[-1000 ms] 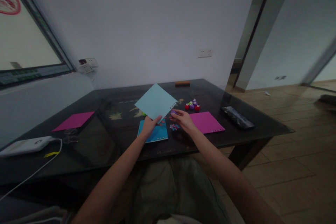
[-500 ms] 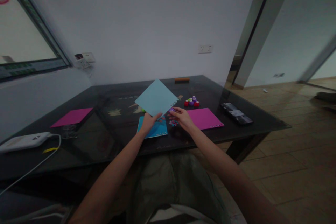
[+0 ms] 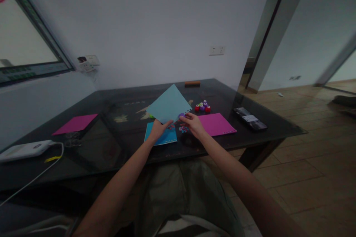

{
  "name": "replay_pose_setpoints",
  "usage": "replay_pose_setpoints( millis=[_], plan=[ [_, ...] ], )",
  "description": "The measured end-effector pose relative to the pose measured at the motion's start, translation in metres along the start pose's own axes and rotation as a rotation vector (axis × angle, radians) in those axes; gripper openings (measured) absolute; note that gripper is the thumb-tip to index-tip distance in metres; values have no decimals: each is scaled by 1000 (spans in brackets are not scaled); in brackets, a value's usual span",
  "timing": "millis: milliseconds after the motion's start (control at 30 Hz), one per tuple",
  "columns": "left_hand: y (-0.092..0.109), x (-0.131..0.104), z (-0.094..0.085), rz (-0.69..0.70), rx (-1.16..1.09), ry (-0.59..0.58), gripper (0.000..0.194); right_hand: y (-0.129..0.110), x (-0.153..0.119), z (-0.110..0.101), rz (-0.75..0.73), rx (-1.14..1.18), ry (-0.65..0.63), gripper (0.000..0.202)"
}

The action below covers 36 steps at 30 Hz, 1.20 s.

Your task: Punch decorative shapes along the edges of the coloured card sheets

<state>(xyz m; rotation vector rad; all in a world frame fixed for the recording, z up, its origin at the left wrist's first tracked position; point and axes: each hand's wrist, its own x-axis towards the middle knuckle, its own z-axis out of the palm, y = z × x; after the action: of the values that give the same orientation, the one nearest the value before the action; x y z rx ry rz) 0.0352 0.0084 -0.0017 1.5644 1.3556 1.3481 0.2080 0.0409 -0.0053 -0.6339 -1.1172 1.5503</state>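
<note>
My left hand (image 3: 158,129) is closed on the near corner of a light blue sheet (image 3: 169,103), its thumb on top, holding it raised and turned like a diamond. Holes run along the sheet's right lower edge. My right hand (image 3: 194,123) pinches a small round purple piece (image 3: 181,115) at that edge; whether it grips the paper too, I cannot tell. Below lies a bright blue punched sheet or pad (image 3: 167,139), partly hidden by my left hand. Small colourful bits (image 3: 183,129) lie on the table under my right hand.
A pink punched sheet (image 3: 218,125) lies right of my hands, with several red, purple and green pieces (image 3: 203,107) behind it. Further right is a dark flat package (image 3: 250,119). At left are another pink sheet (image 3: 75,124) and a white device (image 3: 27,150) with a cable.
The light blue sheet has shifted slightly right and tilted, and its holed edge now meets the purple piece in my right hand. Both hands stay closed in nearly the same place.
</note>
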Motion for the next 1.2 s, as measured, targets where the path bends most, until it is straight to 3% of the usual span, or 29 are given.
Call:
replay_pose_setpoints(
  millis=[567,1200],
  plan=[
    [-1,1,-1,79,108,-31,20,7,1,0,-27,-13,23,36],
    [3,-1,0,76,141,-70,22,6,0,2,-47,-10,51,41]
  ],
)
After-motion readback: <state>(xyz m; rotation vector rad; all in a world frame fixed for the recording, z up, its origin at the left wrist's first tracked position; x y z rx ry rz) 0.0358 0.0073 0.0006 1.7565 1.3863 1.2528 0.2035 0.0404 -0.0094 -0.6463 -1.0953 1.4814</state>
